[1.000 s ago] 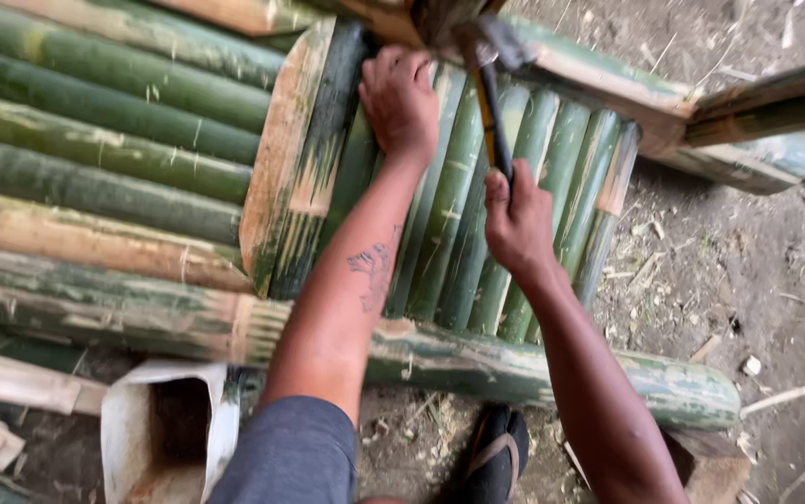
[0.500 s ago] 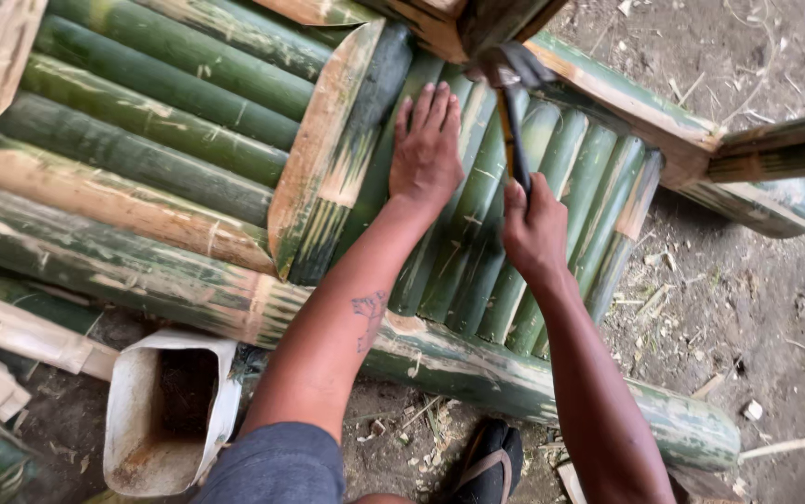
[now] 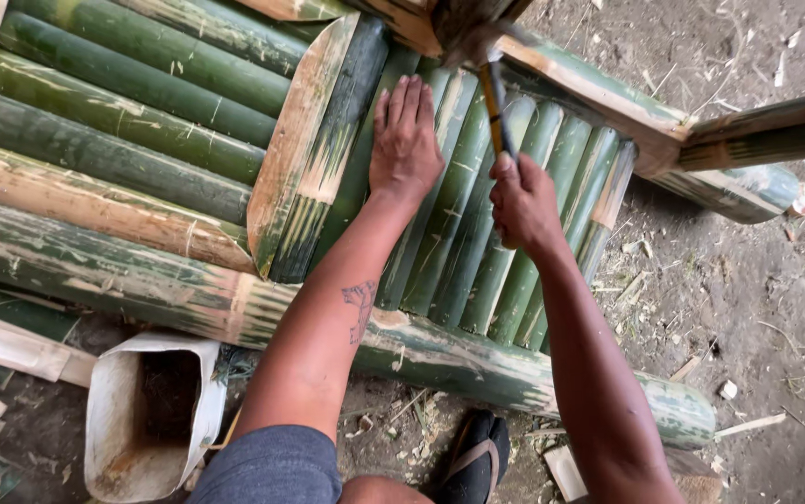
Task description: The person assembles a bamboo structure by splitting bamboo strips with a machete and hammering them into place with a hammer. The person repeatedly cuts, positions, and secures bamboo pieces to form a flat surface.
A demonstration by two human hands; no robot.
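Right hand [image 3: 522,201] clenched around hammer handle [image 3: 494,112]; handle long axis runs up and away from fist toward frame top. Hammer head blurred under bamboo crosspiece [image 3: 599,98], strike point unreadable. Left hand [image 3: 405,140] flat, fingers together, palm down on split bamboo slats [image 3: 454,224], just beside handle, nearer to slats. Slats parallel to handle. Nail, if any, not visible.

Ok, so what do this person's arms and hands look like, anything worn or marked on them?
Both arms are bare from above the elbow down, with no gloves, watch or rings in view. The left forearm carries a small dark tattoo on its inner side. The left hand and right hand are bare too. The right forearm shows no markings.
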